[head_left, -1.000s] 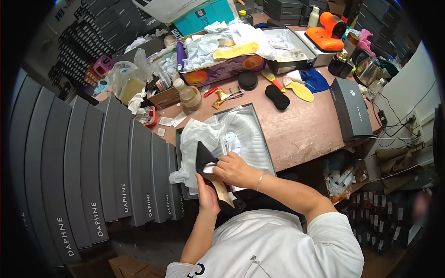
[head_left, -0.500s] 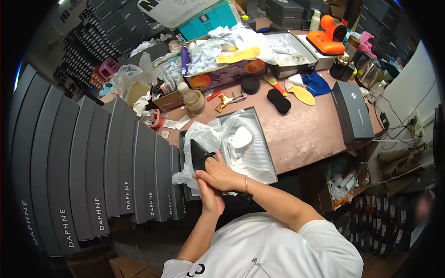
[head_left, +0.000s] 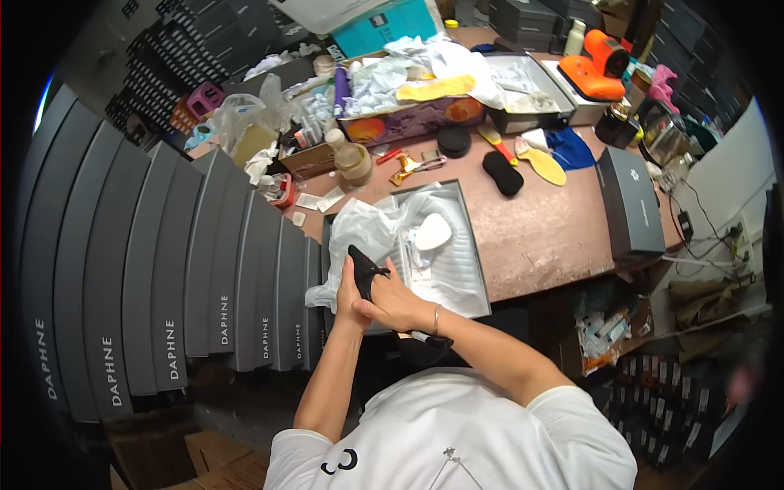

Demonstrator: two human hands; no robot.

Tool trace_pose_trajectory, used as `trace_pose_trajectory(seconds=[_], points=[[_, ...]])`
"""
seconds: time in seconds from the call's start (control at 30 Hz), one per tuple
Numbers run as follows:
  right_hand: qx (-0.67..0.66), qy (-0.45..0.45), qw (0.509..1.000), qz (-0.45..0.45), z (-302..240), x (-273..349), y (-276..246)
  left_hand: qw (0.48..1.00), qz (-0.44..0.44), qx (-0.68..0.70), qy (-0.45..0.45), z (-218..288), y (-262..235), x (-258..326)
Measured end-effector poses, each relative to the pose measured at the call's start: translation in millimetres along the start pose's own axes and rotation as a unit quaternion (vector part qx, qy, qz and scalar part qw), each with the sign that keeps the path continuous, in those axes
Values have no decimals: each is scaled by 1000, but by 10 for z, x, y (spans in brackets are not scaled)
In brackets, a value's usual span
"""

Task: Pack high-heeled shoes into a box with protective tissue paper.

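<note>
Both my hands hold a black pointed shoe (head_left: 365, 267) just in front of my chest, at the near edge of the brown table (head_left: 539, 237). My right hand (head_left: 396, 302) wraps over the shoe from the right. My left hand (head_left: 349, 296) grips it from the left and is partly hidden behind the right. The shoe's toe points up toward an open grey shoe box (head_left: 472, 253) lined with white tissue paper (head_left: 367, 233). A white oval pad (head_left: 431, 232) lies in the box.
A row of dark grey shoe boxes (head_left: 163, 269) stands upright on my left. A closed dark box (head_left: 630, 204) lies at right. Farther back are yellow insoles (head_left: 545, 166), a black pad (head_left: 502, 173), a glue bottle (head_left: 349, 155), an orange tool (head_left: 596, 65) and cluttered trays.
My hands with the shoe have drawn slightly nearer my body. The shoe has turned so its pointed toe sticks up above my fingers.
</note>
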State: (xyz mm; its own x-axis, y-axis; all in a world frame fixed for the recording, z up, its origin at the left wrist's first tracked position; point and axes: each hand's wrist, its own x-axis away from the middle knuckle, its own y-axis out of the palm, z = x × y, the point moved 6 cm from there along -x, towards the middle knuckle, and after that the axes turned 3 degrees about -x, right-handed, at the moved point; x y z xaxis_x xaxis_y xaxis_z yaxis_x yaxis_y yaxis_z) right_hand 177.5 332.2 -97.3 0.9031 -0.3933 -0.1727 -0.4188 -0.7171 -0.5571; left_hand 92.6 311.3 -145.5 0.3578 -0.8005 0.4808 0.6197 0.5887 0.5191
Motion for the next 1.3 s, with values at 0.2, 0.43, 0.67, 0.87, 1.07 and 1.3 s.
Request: trace_pose_trajectory(seconds=[0.2, 0.43, 0.67, 0.87, 1.07, 1.3], points=[[-92, 42, 990, -102, 16, -31, -17, 999, 38, -1, 10, -52, -77, 191], [-74, 23, 997, -21, -129, 566, -564, 999, -39, -11, -9, -46, 88, 137], [148, 107, 980, 78, 247, 150, -157, 999, -31, -15, -7, -163, 237, 285], [166, 86, 982, 38, 260, 131, 22, 994, 5, -82, 79, -2, 227, 447], [-52, 58, 988, 134, 162, 158, -37, 997, -19, -47, 50, -111, 124, 408], [8, -97, 995, -30, -256, 322, -213, 996, -67, 57, -18, 16, 56, 324]])
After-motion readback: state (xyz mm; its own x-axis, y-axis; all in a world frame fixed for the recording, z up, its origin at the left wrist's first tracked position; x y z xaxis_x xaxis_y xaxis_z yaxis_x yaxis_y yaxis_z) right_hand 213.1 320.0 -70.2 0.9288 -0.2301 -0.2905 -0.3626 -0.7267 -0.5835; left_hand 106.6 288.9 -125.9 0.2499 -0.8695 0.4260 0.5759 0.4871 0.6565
